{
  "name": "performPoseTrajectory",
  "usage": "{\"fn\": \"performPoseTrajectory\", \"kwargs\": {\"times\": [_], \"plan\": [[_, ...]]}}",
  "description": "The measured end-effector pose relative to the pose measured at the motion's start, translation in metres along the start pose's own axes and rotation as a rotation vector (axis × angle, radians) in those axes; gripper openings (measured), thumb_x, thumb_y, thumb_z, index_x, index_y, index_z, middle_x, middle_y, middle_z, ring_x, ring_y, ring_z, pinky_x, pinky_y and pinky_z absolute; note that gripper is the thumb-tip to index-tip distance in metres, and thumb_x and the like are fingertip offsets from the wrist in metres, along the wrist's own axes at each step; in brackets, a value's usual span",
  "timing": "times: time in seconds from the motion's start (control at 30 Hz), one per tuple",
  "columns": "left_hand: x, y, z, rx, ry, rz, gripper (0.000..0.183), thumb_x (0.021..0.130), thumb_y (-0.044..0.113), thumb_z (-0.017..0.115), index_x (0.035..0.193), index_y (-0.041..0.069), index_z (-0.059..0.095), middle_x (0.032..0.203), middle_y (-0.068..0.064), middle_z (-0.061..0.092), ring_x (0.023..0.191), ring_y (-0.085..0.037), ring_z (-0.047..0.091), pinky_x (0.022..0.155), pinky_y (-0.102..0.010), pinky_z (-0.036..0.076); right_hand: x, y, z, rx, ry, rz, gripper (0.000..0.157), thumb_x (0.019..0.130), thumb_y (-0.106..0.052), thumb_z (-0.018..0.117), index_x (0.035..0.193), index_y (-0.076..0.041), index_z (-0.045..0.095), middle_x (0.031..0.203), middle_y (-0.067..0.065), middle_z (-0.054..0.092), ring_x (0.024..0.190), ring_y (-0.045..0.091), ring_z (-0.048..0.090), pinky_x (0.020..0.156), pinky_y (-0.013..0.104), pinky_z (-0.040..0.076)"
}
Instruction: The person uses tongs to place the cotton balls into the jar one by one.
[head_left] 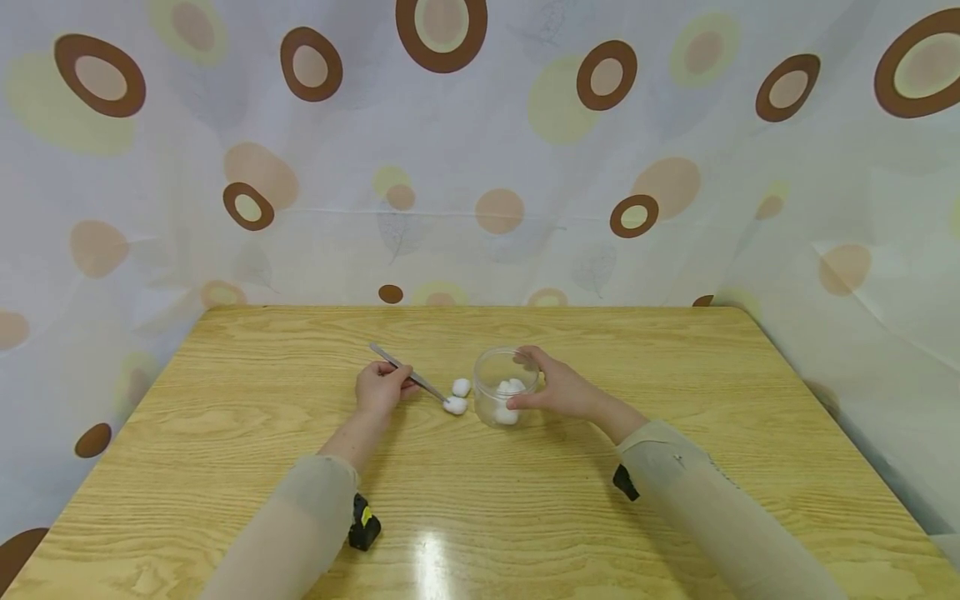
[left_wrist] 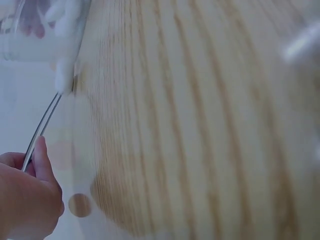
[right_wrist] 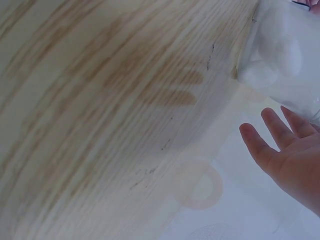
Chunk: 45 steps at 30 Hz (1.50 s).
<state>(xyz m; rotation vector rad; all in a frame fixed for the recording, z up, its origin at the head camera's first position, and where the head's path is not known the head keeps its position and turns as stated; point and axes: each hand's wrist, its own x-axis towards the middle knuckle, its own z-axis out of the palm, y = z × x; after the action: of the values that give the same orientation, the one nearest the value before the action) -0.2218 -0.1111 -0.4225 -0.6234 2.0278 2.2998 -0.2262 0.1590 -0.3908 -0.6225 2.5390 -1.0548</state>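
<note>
"Head view, contents?"
"Left hand (head_left: 381, 387), one, pinching metal tweezers (head_left: 408, 372) between thumb and fingers. Front cotton ball (head_left: 455, 406) at the tweezer tips, ahead of the grip; rear cotton ball (head_left: 461, 387) just beside it. Clear jar (head_left: 480, 400), one, on a wood-grain table (head_left: 487, 500), with inner cotton balls (head_left: 507, 414). Right hand (head_left: 555, 385) around the jar's right side, thumb on the near face."

"Left wrist view?"
"Both tweezer prongs, indistinct from the head: a narrow gap between them, ends converging at white cotton, well beyond the fingertips."

"Right wrist view?"
"Right fingers, far side, partly hidden in the head view: long, spread apart, jar next to them. Thumb out of frame. How firmly they press: cannot tell."
</note>
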Motion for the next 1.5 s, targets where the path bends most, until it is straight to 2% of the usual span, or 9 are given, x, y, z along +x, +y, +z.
{"fn": "performPoseTrajectory", "kwargs": {"times": [0.3, 0.43, 0.63, 0.83, 1.07, 1.5], "plan": [[-0.002, 0.007, -0.003, -0.082, -0.029, -0.037, 0.010, 0.090, 0.000, 0.053, 0.094, 0.000, 0.044, 0.076, -0.006, 0.055, 0.058, -0.005, 0.061, 0.067, -0.017, 0.060, -0.001, -0.001, -0.001, 0.010, -0.003, 0.004, 0.093, 0.079, -0.044, 0.072, 0.146, -0.005, 0.021, 0.148, 0.014, 0.034, 0.138, 0.036, 0.028, 0.112, 0.056, 0.032], [-0.004, 0.012, -0.006, -0.106, -0.040, -0.045, 0.010, 0.091, 0.001, 0.053, 0.093, 0.001, 0.043, 0.075, -0.005, 0.056, 0.058, -0.006, 0.061, 0.070, -0.019, 0.060, -0.002, -0.002, -0.001, 0.013, -0.003, 0.006, 0.093, 0.079, -0.044, 0.072, 0.146, -0.005, 0.021, 0.148, 0.014, 0.034, 0.138, 0.036, 0.027, 0.112, 0.056, 0.032], [-0.005, 0.019, -0.010, -0.123, -0.041, -0.051, 0.009, 0.092, 0.002, 0.052, 0.096, 0.001, 0.045, 0.074, -0.003, 0.055, 0.059, -0.005, 0.060, 0.066, -0.014, 0.059, -0.003, -0.001, -0.001, 0.009, -0.003, 0.002, 0.093, 0.079, -0.044, 0.072, 0.146, -0.004, 0.021, 0.148, 0.015, 0.034, 0.138, 0.036, 0.028, 0.112, 0.056, 0.032], [-0.005, 0.029, -0.013, -0.188, -0.050, -0.045, 0.008, 0.092, 0.003, 0.051, 0.093, 0.003, 0.043, 0.074, -0.002, 0.053, 0.061, -0.005, 0.059, 0.068, -0.013, 0.058, -0.002, 0.000, -0.002, 0.000, 0.000, 0.004, 0.094, 0.079, -0.045, 0.072, 0.146, -0.005, 0.020, 0.149, 0.014, 0.034, 0.138, 0.036, 0.028, 0.112, 0.056, 0.031], [-0.007, 0.041, -0.009, -0.217, -0.082, -0.051, 0.008, 0.093, 0.004, 0.050, 0.095, 0.004, 0.042, 0.079, -0.003, 0.054, 0.065, -0.006, 0.060, 0.074, -0.013, 0.058, -0.001, 0.000, -0.002, 0.002, 0.000, 0.007, 0.094, 0.078, -0.045, 0.072, 0.146, -0.006, 0.020, 0.148, 0.014, 0.034, 0.138, 0.037, 0.028, 0.111, 0.056, 0.033], [-0.012, 0.054, 0.001, -0.272, -0.116, -0.046, 0.005, 0.094, 0.004, 0.050, 0.094, 0.004, 0.044, 0.079, -0.003, 0.054, 0.065, -0.006, 0.061, 0.075, -0.014, 0.058, -0.004, -0.002, -0.001, 0.021, -0.013, 0.011, 0.094, 0.079, -0.044, 0.072, 0.146, -0.005, 0.020, 0.149, 0.015, 0.034, 0.139, 0.037, 0.027, 0.111, 0.055, 0.033]]}}
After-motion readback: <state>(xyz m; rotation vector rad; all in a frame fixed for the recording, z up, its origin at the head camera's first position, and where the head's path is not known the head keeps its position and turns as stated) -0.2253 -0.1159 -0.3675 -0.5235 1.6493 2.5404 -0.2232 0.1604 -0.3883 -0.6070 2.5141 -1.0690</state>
